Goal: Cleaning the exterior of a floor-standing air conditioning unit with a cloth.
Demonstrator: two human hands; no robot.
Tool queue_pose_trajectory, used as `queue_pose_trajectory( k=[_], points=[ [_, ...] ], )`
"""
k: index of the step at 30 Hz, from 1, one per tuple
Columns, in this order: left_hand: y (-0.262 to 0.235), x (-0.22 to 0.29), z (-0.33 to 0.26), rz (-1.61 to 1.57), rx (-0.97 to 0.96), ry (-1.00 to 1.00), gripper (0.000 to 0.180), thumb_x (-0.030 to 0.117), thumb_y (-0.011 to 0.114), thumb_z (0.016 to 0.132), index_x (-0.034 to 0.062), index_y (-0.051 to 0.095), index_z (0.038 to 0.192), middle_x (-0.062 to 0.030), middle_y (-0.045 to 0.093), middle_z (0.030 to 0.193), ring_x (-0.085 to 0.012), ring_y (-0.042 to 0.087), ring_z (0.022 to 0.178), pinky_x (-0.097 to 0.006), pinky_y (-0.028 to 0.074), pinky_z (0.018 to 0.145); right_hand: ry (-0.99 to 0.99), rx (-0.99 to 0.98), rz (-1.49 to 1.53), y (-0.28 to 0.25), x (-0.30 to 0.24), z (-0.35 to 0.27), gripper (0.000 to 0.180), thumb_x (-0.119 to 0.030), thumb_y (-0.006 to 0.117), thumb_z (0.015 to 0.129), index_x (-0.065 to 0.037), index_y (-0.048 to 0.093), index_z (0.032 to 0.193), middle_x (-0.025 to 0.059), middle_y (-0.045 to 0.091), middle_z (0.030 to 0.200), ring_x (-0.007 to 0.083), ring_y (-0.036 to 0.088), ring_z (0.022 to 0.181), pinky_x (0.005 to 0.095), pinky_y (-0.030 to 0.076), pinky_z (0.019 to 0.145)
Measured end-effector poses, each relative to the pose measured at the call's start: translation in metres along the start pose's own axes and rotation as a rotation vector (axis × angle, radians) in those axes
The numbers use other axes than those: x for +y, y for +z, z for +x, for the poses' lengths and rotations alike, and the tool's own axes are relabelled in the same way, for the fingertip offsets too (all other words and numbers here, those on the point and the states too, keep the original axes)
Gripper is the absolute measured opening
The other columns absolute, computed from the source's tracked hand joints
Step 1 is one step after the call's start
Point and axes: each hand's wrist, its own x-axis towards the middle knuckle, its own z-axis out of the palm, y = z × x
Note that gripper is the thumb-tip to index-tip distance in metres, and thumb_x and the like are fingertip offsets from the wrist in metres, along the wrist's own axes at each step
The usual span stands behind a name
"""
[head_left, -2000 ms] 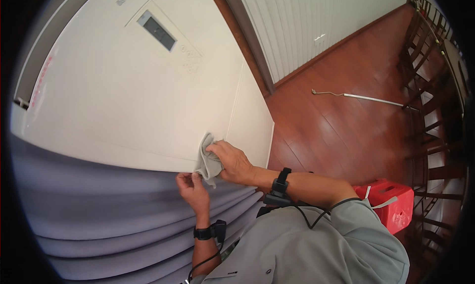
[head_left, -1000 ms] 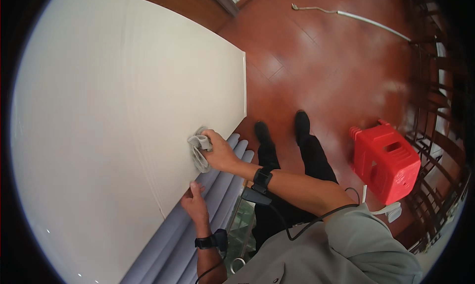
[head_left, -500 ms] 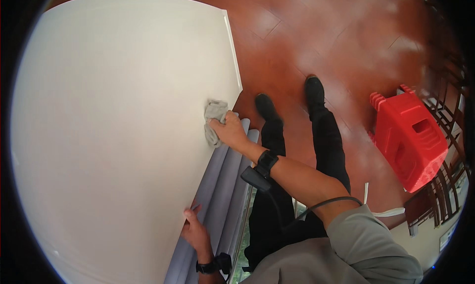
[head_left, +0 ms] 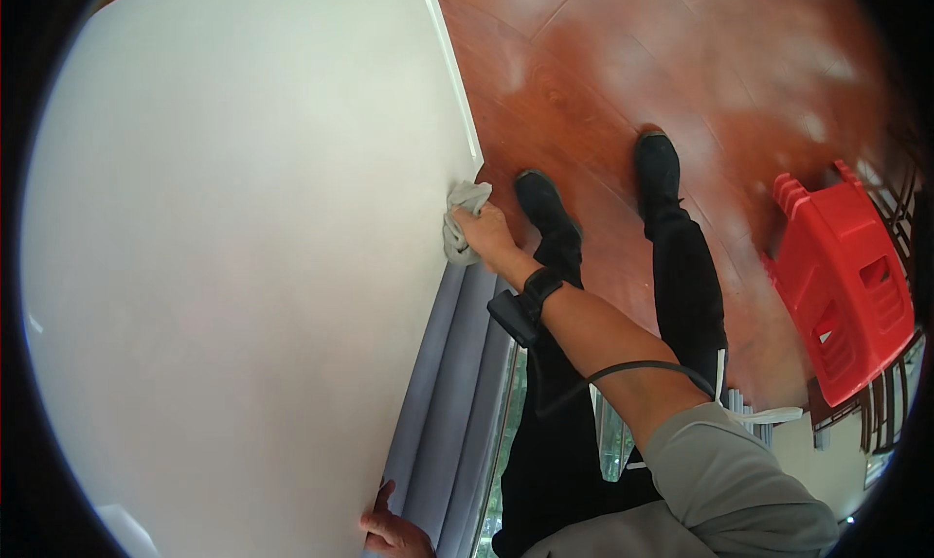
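Observation:
A crumpled grey cloth (head_left: 462, 229) is pressed against the large white flat panel (head_left: 243, 266), close to its right edge and just below its corner. My right hand (head_left: 489, 235) is closed on the cloth, with a black strapped device on the wrist. Lower down, my left hand (head_left: 397, 534) touches the same edge of the panel, its thumb and a finger apart. The other fingers are partly hidden, and the wrist is out of the picture.
Grey pleated curtain (head_left: 450, 363) hangs along the panel's edge, beside a window (head_left: 494, 490). My black shoes (head_left: 547, 205) stand on the reddish-brown floor (head_left: 584, 62). A red plastic stool (head_left: 846, 276) stands at right, with dark wooden furniture (head_left: 880, 402) behind it.
My right hand has moved the cloth rightward, nearer the panel's edge. My left hand appears lower in the picture. The whole view has shifted somewhat.

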Motion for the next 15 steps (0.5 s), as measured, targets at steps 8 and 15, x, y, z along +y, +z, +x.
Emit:
queue_pose_trajectory(
  k=[8, 15],
  points=[
    [-0.095, -0.027, -0.059, 0.818, 0.101, -0.014, 0.051, 0.040, 0.031, 0.109, 0.0074, 0.056, 0.140, -0.0124, 0.065, 0.127, -0.0136, 0.052, 0.087, -0.033, 0.049, 0.076, 0.182, -0.033, 0.067, 0.015, -0.010, 0.016, 0.029, -0.021, 0.067, 0.088, 0.002, 0.066, 0.105, 0.0086, 0.069, 0.093, 0.0171, 0.065, 0.081, 0.0337, 0.053, 0.069],
    [-0.106, 0.000, -0.099, 0.890, 0.206, -0.227, 0.055, 0.043, 0.030, 0.108, 0.0059, 0.065, 0.130, -0.0124, 0.071, 0.113, -0.0150, 0.050, 0.072, -0.032, 0.046, 0.072, 0.015, -0.010, 0.099, 0.016, -0.040, 0.074, 0.023, -0.016, 0.064, 0.089, 0.002, 0.066, 0.104, 0.0061, 0.068, 0.091, 0.0170, 0.065, 0.079, 0.0336, 0.053, 0.070]
  ],
)
